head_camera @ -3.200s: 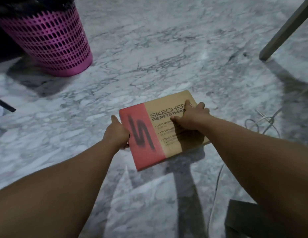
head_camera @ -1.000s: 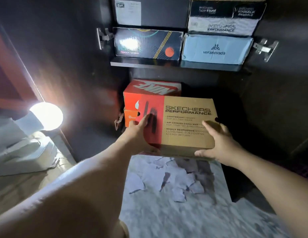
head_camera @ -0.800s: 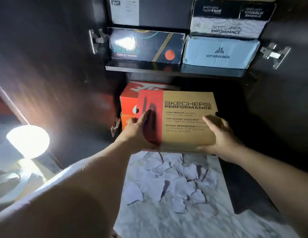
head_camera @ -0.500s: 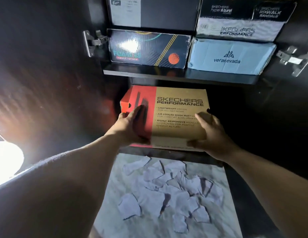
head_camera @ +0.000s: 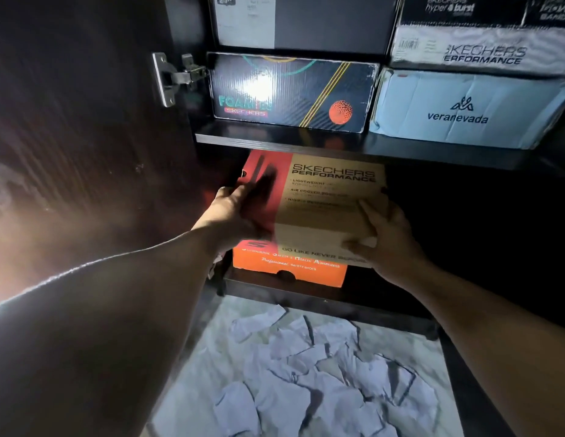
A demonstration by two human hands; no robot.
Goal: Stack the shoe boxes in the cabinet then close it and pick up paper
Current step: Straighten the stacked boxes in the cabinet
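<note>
Where torn paper pieces (head_camera: 319, 380) lie scattered on the marble floor (head_camera: 193, 373) at the bottom of the frame, a dark cabinet (head_camera: 353, 143) stands open, its upper shelf packed with shoe boxes. At frame centre the left hand (head_camera: 234, 212) and right hand (head_camera: 388, 241) clasp opposite ends of the tan-and-red Skechers box (head_camera: 325, 200), both arms stretched forward. The box sits under the shelf, above an orange box (head_camera: 294, 269).

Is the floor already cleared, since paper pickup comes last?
No, torn paper pieces lie scattered on the marble floor before the cabinet.
</note>
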